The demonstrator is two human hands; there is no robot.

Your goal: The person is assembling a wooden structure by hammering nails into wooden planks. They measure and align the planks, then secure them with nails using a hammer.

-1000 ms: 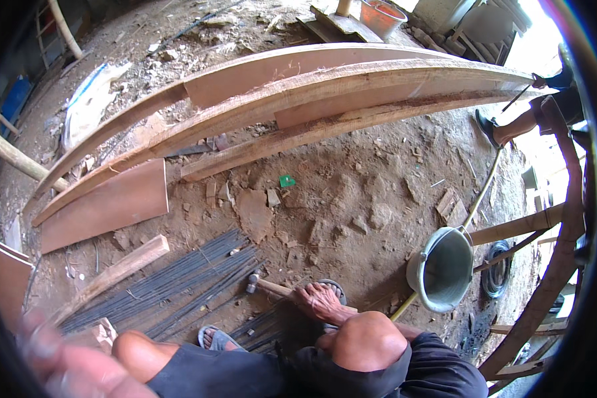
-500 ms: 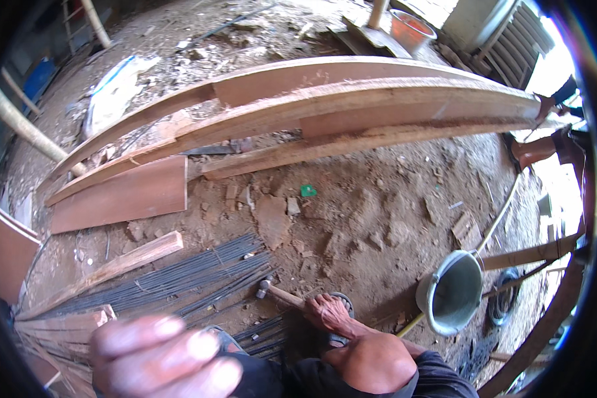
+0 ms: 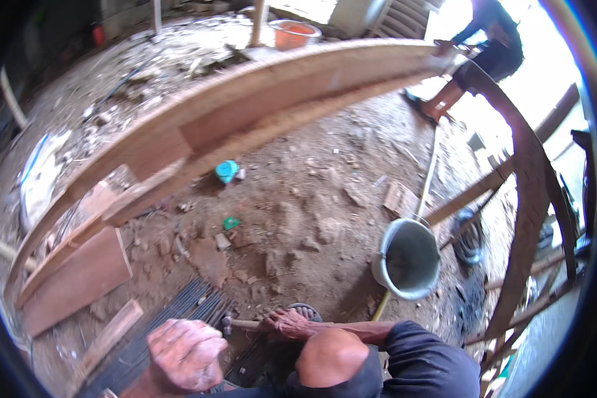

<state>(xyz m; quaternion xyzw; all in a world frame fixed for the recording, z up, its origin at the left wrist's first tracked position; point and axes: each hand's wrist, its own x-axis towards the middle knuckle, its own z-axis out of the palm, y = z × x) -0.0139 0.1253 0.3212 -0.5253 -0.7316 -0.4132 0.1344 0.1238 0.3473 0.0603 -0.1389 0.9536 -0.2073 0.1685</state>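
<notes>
head view: the left hand (image 3: 184,353) is seen curled shut, empty, just left of the hammer (image 3: 245,324), whose handle runs rightward; no right hand is seen.

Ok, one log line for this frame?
left hand: fisted above steel rods | right hand: not in view | hammer: on ground by sandalled foot | metal bucket: further right

rough wooden planks (image 3: 259,99), dull metal bucket (image 3: 408,259)
</notes>
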